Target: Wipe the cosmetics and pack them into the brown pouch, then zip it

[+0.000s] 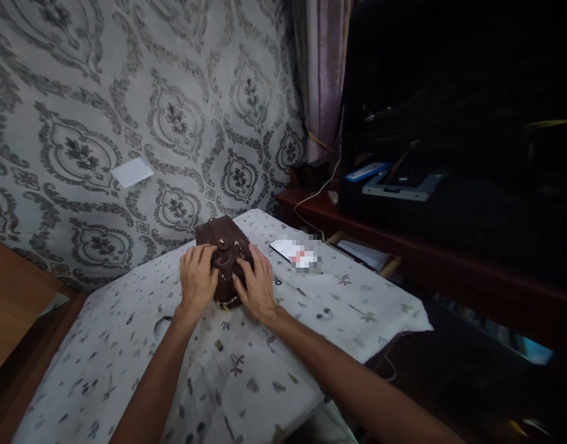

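A dark brown handbag [225, 229] with gold-coloured fittings rests on the cloth-covered table. My left hand [198, 274] grips the bag's near left side, its fingers curled over the edge. On the opposite side, my right hand [257, 280] holds the bag, with fingers bent against the brown surface. Between my hands a strap or handle and a bit of gold chain show near the front. The undersides of my fingers are hidden, and I cannot tell whether the bag is fastened.
A phone [295, 253] with a lit, blurred screen lies right of the bag on the patterned tablecloth [357, 308]. Behind stands a papered wall with a white card [132, 172]. At right are a dark red desk [311, 206], an open drawer [367, 254] and a white cable [318, 196].
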### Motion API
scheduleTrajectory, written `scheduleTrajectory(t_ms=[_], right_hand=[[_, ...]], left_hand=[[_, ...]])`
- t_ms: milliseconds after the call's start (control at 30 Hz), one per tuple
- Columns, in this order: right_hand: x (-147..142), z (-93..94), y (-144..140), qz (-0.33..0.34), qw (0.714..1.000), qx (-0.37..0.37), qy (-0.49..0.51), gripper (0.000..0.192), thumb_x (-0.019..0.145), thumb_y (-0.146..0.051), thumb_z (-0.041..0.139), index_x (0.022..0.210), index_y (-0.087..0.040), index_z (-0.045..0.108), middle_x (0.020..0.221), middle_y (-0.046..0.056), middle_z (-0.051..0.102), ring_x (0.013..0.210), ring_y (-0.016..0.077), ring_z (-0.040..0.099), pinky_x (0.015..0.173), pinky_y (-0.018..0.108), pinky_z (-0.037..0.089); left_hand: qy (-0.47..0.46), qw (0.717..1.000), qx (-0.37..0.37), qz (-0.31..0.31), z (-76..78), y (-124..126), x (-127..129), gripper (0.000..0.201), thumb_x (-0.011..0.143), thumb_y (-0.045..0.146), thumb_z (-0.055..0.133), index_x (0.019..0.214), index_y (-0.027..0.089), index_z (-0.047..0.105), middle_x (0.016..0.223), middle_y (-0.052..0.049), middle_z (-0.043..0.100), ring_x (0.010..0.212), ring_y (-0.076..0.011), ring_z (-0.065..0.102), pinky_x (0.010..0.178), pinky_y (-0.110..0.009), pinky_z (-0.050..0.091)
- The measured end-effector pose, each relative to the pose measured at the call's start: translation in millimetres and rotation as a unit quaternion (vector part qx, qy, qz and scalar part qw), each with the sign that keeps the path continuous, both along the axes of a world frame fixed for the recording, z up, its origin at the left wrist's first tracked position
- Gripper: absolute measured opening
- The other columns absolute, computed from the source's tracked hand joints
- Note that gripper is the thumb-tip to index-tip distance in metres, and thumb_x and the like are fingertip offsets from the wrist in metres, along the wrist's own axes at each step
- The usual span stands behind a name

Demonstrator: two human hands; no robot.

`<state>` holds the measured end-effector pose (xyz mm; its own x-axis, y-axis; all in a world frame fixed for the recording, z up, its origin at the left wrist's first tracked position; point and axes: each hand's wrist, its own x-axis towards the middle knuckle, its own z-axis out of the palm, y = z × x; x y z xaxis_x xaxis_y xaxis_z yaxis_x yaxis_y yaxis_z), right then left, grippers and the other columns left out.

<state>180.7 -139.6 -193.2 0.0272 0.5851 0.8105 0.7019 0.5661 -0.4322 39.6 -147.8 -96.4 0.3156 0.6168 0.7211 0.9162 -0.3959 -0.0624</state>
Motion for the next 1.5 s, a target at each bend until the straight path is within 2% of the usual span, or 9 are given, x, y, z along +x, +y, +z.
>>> scheduleTrajectory(t_ms=[167,267,767,1033,1200,1500], right_hand=[[2,1.0,-2,0.013,1.000,0.002,-0.008,0.036,0.097,-0.035,0.049,0.125,-0.016,0.059,0.152,0.020,0.038,0.144,0.0320,0.032,0.112,0.054,0.036],[3,-0.3,-1,0.022,1.000,0.002,-0.014,0.041,0.095,-0.041,0.052,0.127,-0.016,0.057,0.154,0.021,0.035,0.144,0.0332,0.031,0.113,0.054,0.035],[1,-5.9,4,0.018,0.999,0.027,-0.013,0.039,0.096,-0.040,0.052,0.126,-0.015,0.056,0.152,0.021,0.036,0.142,0.0348,0.033,0.111,0.053,0.038],[1,-6.4,5,0.024,0.999,0.029,-0.006,0.037,0.097,-0.041,0.052,0.126,-0.018,0.054,0.152,0.019,0.036,0.142,0.0346,0.034,0.110,0.055,0.040],[1,-6.5,5,0.027,0.999,0.033,-0.005,0.038,0.097,-0.040,0.052,0.126,-0.016,0.054,0.151,0.021,0.037,0.142,0.0347,0.033,0.111,0.055,0.039],[1,-7.0,6,0.037,0.999,0.024,0.007,0.040,0.096,-0.040,0.053,0.126,-0.015,0.055,0.151,0.021,0.039,0.143,0.0341,0.032,0.112,0.055,0.037]], left_hand=[[0.020,0.998,0.036,0.047,-2.0,-3,-10,0.014,0.090,0.018,0.052,0.097,0.020,0.064,0.093,-0.009,0.067,0.092,-0.0292,0.057,0.081,-0.041,0.044],[0.021,0.998,0.040,0.039,-4.0,-4,-10,0.013,0.090,0.016,0.052,0.093,0.020,0.064,0.092,-0.008,0.068,0.090,-0.0279,0.057,0.079,-0.039,0.043],[0.028,0.999,0.042,0.003,-11.2,-8,-14,0.016,0.088,0.011,0.054,0.094,0.019,0.066,0.094,-0.008,0.069,0.093,-0.0264,0.057,0.083,-0.041,0.044],[0.055,0.996,0.074,-0.005,-11.1,-12,-13,0.013,0.088,0.010,0.056,0.092,0.017,0.066,0.089,-0.008,0.070,0.089,-0.0264,0.056,0.081,-0.041,0.043],[0.072,0.993,0.088,-0.009,-10.9,-13,-12,0.014,0.087,0.009,0.056,0.093,0.016,0.066,0.089,-0.008,0.070,0.089,-0.0263,0.055,0.082,-0.041,0.043],[0.064,0.995,0.069,-0.012,-14.3,-26,-8,0.014,0.089,0.010,0.054,0.089,0.018,0.066,0.087,-0.007,0.069,0.088,-0.0249,0.055,0.084,-0.040,0.042]])
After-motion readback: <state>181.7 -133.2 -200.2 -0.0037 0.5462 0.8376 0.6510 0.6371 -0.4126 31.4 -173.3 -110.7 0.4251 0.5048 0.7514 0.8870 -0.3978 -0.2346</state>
